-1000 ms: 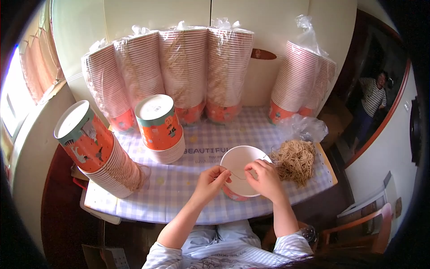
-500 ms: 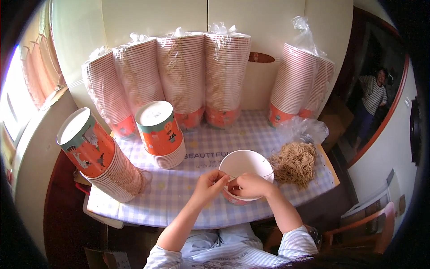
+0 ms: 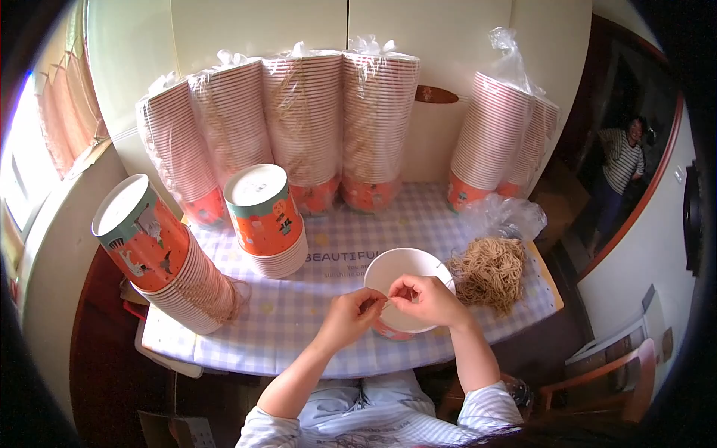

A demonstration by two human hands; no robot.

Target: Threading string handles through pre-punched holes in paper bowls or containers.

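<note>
A white-lined paper bucket (image 3: 381,270) stands mouth up on the table in front of me. My left hand (image 3: 351,315) is at its near left rim, thumb and fingertips pinched together. Over the bucket's mouth, my right hand (image 3: 424,297) pinches as well, its fingertips almost meeting the left ones. A thin bit of string, hard to make out, runs between the two pinches. Just right of the bucket lies a loose bundle of tan strings (image 3: 491,275), and a strand end shows near the bucket's right rim.
Bagged stacks of paper buckets (image 3: 305,119) line the back, with another bagged pair (image 3: 493,134) at right. Two upside-down stacks (image 3: 261,213) (image 3: 160,246) stand on the left. Behind the strings is a clear plastic bag (image 3: 508,216). A person (image 3: 621,164) stands in the doorway.
My right hand has risen from inside the bucket's mouth to above it, fingertips now meeting the left hand's. The left hand has shifted slightly, still pinching.
</note>
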